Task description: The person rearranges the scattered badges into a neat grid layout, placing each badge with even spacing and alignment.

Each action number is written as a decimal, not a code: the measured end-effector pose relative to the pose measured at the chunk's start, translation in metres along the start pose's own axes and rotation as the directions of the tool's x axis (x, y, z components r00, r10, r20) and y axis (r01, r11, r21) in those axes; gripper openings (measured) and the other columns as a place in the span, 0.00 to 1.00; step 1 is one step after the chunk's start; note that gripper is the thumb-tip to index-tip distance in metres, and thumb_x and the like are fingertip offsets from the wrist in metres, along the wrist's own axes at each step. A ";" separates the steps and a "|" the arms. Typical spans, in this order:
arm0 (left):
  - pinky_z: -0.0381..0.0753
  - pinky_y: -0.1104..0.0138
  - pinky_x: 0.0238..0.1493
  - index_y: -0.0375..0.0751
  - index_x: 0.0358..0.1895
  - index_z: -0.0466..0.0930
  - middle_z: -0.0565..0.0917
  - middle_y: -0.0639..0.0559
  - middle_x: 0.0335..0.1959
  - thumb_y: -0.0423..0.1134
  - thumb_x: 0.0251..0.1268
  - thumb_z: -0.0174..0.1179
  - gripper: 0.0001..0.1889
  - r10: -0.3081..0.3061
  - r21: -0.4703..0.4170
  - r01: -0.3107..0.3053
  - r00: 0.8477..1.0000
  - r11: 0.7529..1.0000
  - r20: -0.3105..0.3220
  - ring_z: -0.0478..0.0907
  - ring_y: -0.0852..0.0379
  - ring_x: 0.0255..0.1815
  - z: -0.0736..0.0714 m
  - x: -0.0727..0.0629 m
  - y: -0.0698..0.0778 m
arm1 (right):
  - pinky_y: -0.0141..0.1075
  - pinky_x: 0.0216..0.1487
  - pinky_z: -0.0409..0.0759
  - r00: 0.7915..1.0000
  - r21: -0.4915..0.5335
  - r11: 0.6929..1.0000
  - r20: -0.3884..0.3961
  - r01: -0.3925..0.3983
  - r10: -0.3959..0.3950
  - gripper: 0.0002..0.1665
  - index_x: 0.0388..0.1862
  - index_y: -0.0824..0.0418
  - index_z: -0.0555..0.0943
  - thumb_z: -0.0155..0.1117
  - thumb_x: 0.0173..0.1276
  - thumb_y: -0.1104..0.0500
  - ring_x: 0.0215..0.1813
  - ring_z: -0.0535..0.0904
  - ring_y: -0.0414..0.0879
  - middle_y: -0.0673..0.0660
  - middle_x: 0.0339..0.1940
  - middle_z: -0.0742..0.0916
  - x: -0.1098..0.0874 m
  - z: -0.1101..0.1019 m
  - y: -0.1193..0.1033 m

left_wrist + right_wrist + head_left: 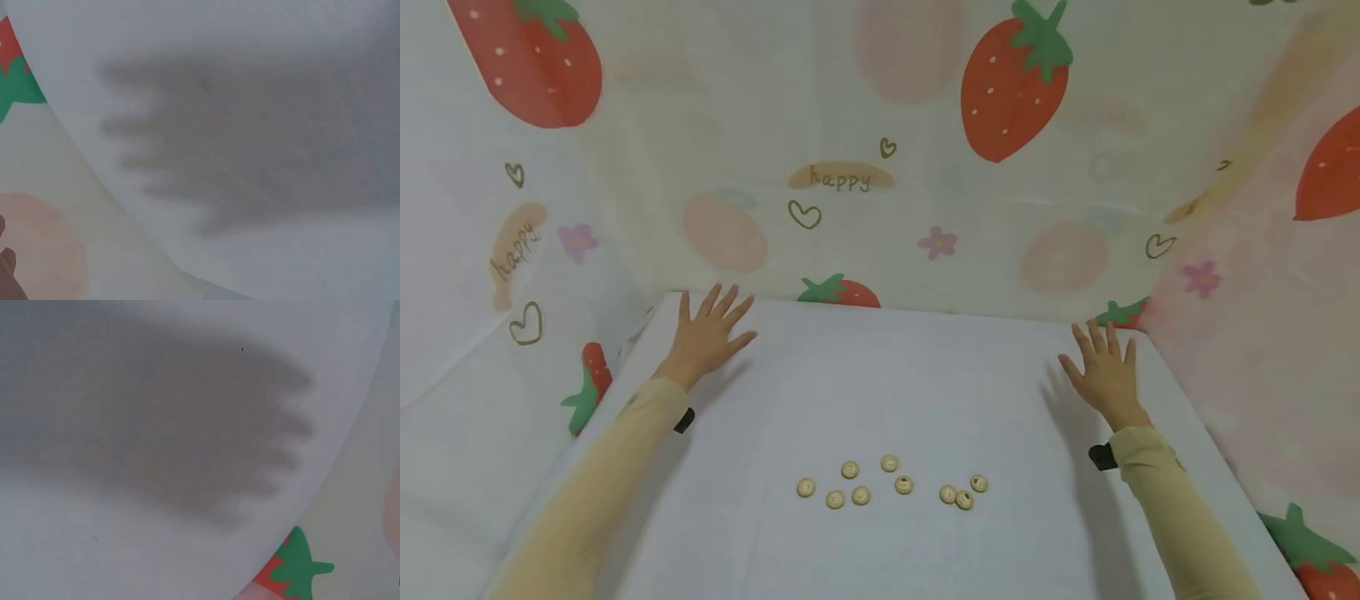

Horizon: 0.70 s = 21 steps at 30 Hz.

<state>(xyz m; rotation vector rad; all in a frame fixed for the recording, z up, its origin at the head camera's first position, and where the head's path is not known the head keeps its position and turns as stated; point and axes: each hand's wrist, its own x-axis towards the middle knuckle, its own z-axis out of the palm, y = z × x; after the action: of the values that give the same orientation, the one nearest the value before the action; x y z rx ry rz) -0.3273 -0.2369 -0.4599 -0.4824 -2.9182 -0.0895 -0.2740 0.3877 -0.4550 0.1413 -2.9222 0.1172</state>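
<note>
Several small, round, pale tan discs [861,496] lie in a loose scatter on the white table near its front middle. A few show a dark spot on top, and two at the right [964,500] touch each other. My left hand [706,337] is spread above the table's far left corner, holding nothing. At the far right, my right hand [1105,375] is likewise spread with nothing in it. Both hands are well away from the discs. In the left wrist view, a bit of the left hand [9,278] shows at the lower left; the right wrist view has only a hand's shadow.
The white table [880,392] ends at a strawberry-print curtain [925,275] along its back. Similar printed cloth hangs at the left [467,350] and right [1262,350]. Each wrist carries a small black device [1103,457].
</note>
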 end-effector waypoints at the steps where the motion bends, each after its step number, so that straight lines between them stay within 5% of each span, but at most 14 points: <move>1: 0.22 0.39 0.64 0.49 0.72 0.53 0.50 0.43 0.74 0.59 0.67 0.46 0.34 0.004 -0.005 -0.004 1.000 1.000 0.001 0.40 0.42 0.74 0.000 -0.001 0.002 | 0.64 0.66 0.32 1.000 0.000 1.000 0.001 0.000 0.000 0.38 0.73 0.57 0.52 0.46 0.70 0.42 0.74 0.39 0.64 0.66 0.73 0.54 -0.001 0.000 0.000; 21: 0.36 0.37 0.65 0.46 0.67 0.64 0.61 0.42 0.70 0.57 0.64 0.51 0.31 0.089 -0.044 -0.091 0.995 0.995 -0.046 0.50 0.42 0.72 0.012 -0.034 0.028 | 0.65 0.66 0.39 1.000 0.102 0.995 0.027 0.001 -0.004 0.34 0.69 0.60 0.61 0.48 0.71 0.44 0.73 0.45 0.65 0.68 0.72 0.58 -0.022 0.008 -0.025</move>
<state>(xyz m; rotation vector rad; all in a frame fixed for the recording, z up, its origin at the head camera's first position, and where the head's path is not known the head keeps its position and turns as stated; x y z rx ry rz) -0.2885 -0.2202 -0.4769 -0.6111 -2.8524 -0.1532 -0.2521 0.3641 -0.4660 0.1636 -2.9438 0.2666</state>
